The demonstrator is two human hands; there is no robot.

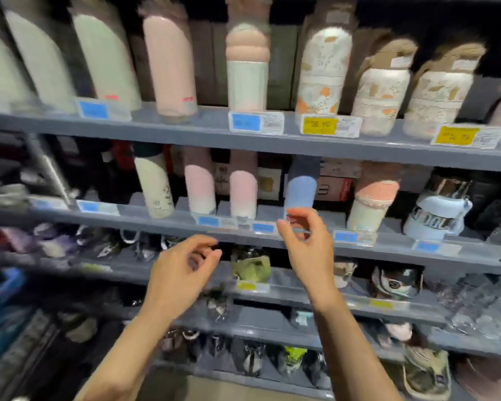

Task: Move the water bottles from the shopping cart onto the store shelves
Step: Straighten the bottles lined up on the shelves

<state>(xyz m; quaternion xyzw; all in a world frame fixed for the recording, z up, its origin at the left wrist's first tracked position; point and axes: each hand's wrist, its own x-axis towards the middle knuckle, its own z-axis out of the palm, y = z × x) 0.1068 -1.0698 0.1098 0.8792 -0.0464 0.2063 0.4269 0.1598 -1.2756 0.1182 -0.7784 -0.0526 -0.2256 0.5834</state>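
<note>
A blue water bottle (300, 189) with a dark cap stands on the second grey shelf (301, 241), beside two pink ones (243, 192). My right hand (307, 241) is raised just below and in front of the blue bottle, fingers loosely curved, holding nothing. My left hand (182, 270) hovers lower and to the left, in front of the third shelf, fingers loosely curled and empty. The view is blurred. The shopping cart is out of view.
The top shelf (203, 128) carries tall pale green, pink and patterned bottles (324, 70). A white-and-blue jug (437, 212) stands at the right of the second shelf. Lower shelves hold small mugs and bottles (252, 264). Blue and yellow price tags (318, 125) line the shelf edges.
</note>
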